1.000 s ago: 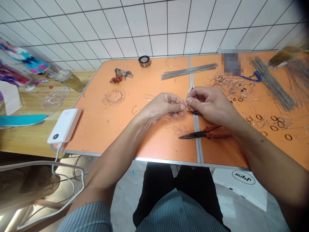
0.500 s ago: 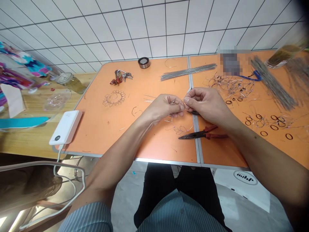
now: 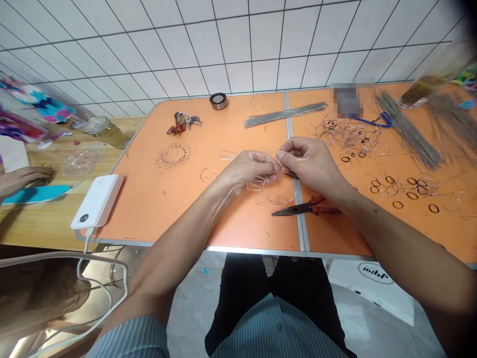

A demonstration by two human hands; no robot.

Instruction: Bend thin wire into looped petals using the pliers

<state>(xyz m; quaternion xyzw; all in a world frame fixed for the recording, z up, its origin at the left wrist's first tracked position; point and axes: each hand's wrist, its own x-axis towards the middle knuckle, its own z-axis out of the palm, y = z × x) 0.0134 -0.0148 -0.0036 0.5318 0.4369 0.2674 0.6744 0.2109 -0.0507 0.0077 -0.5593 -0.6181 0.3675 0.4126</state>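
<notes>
Thin wire (image 3: 263, 160) is pinched between the fingertips of my left hand (image 3: 252, 169). My right hand (image 3: 308, 158) meets it from the right, thumb and forefinger closed on the same fine wire; its exact shape between the fingers is too small to make out. Loose curled wire (image 3: 278, 200) lies on the orange table just below both hands. Red-handled needle-nose pliers (image 3: 298, 209) rest under my right wrist, jaws pointing left. The dark tip of another tool (image 3: 291, 174) shows beneath my right hand, mostly hidden. A wire ring of loops (image 3: 173, 156) lies to the left.
Straight wire bundles (image 3: 285, 114) lie at the back, with another bundle (image 3: 410, 130) at right. Tangled wire (image 3: 348, 133) and dark rings (image 3: 412, 196) spread on the right. Keys (image 3: 184, 122), a tape roll (image 3: 218, 101) and a power bank (image 3: 97, 201) sit leftward. Another person's hand (image 3: 28, 179) is far left.
Another person's hand has come into view at the far left. Both my hands stay together on the wire, with only slight finger movement; the whole view has shifted a little.
</notes>
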